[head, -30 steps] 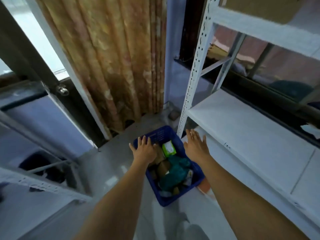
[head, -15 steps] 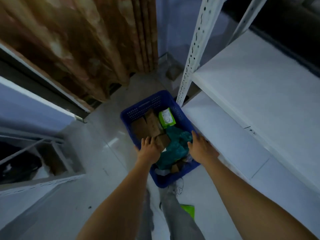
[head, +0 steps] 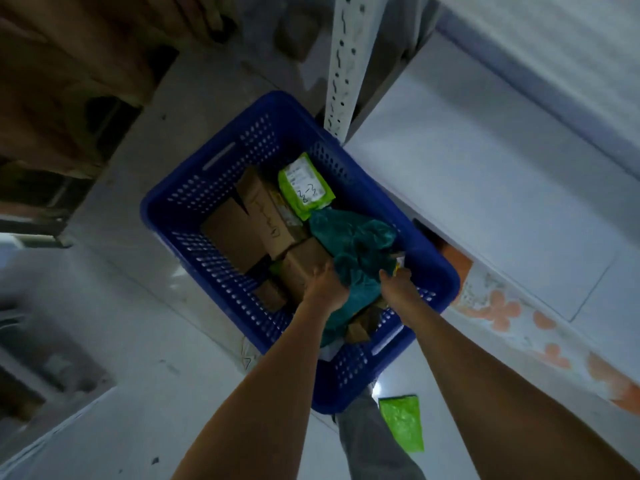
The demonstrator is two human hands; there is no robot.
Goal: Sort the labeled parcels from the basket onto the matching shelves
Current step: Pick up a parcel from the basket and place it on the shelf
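A blue perforated basket (head: 214, 188) stands on the floor beside the white shelf unit. Inside lie several brown cardboard parcels (head: 263, 216), a lime-green labeled pouch (head: 304, 185) and a crumpled teal plastic parcel (head: 356, 251). Both hands are down in the basket at the teal parcel. My left hand (head: 325, 285) grips its left side, next to a brown box. My right hand (head: 398, 289) grips its right side, fingers buried in the plastic near a small yellow-edged packet (head: 400, 263).
The lowest white shelf (head: 485, 174) runs along the right, with its perforated upright post (head: 346, 64) just behind the basket. A green pouch (head: 401, 422) lies on the floor near my grey trouser leg (head: 367, 441). A brown curtain (head: 69, 71) hangs at upper left.
The camera has dropped closer to the basket. Both hands went from the basket's rim down into it and closed on the teal parcel.
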